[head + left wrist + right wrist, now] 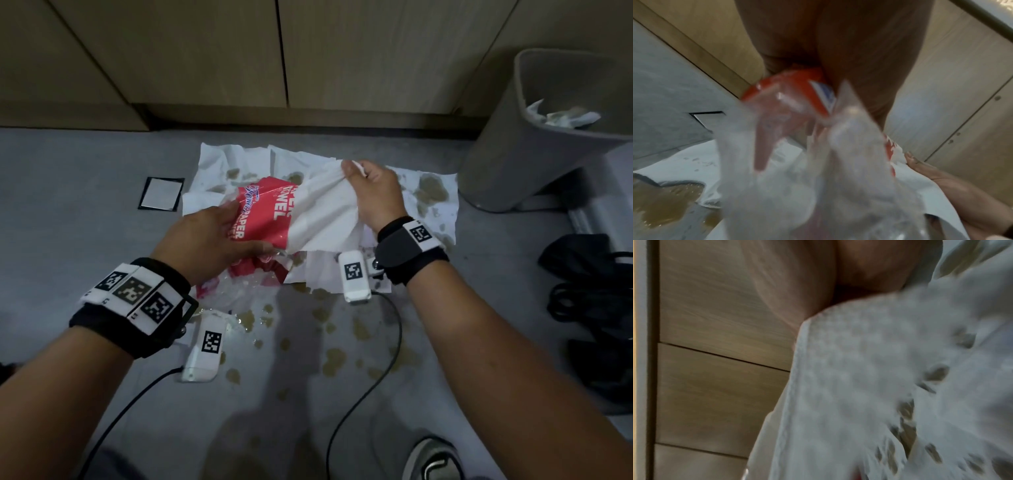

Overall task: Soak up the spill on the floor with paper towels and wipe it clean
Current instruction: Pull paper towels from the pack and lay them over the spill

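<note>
My left hand (219,236) grips a red plastic paper towel pack (263,216) held above the floor; the left wrist view shows the pack (789,91) blurred under my palm. My right hand (370,188) pinches a white paper towel (325,212) that comes out of the pack's open end; the same towel (869,369) fills the right wrist view. Several white towels (246,161) with brown stains lie spread on the grey floor beyond. Brown spill drops (334,359) dot the floor nearer to me, and a brown puddle (663,206) shows in the left wrist view.
A grey waste bin (534,144) with used towels inside stands at the right. Wooden cabinet fronts (205,61) run along the back. A square floor plate (161,193) sits left of the towels. Black straps and cables (589,294) lie at the right. A shoe (431,462) is at the bottom.
</note>
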Tool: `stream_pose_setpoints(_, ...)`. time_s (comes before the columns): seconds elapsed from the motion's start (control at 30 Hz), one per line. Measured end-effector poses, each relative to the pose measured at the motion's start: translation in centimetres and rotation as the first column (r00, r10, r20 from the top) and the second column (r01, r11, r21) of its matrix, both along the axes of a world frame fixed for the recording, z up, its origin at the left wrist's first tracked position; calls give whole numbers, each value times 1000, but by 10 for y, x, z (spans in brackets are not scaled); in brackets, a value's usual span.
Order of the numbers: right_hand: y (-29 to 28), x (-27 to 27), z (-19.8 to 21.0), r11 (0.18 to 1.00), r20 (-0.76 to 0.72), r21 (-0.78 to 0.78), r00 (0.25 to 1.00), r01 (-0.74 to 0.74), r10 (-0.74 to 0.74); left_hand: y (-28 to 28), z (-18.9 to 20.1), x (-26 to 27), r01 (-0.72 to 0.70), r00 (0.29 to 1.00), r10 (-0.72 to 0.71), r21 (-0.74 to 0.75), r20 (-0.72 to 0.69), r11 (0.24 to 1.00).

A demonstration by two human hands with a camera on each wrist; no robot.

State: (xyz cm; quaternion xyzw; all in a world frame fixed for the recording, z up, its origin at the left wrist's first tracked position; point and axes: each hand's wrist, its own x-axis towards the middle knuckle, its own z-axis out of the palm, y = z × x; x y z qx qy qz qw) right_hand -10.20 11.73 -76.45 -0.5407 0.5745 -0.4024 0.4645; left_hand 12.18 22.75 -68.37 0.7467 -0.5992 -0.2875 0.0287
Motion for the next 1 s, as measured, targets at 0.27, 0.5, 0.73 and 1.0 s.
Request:
stream_pose_setpoints(0.27, -6, -27, 27, 995, -36, -77, 997, -70, 67, -4, -8, -5, 51, 993, -48, -28, 105, 998)
stream_pose_setpoints(0.5, 3, -48, 30, 997, -61, -62, 998, -40, 36, -6, -4, -16, -56, 989, 62, 42, -135, 998)
stream_pose_setpoints(0.73, 11, -50, 35, 999, 42, -8, 998, -49, 49, -8, -14, -7, -265, 926, 230, -79, -299, 961)
stream_pose_setpoints(1.0, 33, -20, 50, 995, 94, -62, 991, -85, 90, -19, -35, 7, -458, 853, 416, -72, -315, 886)
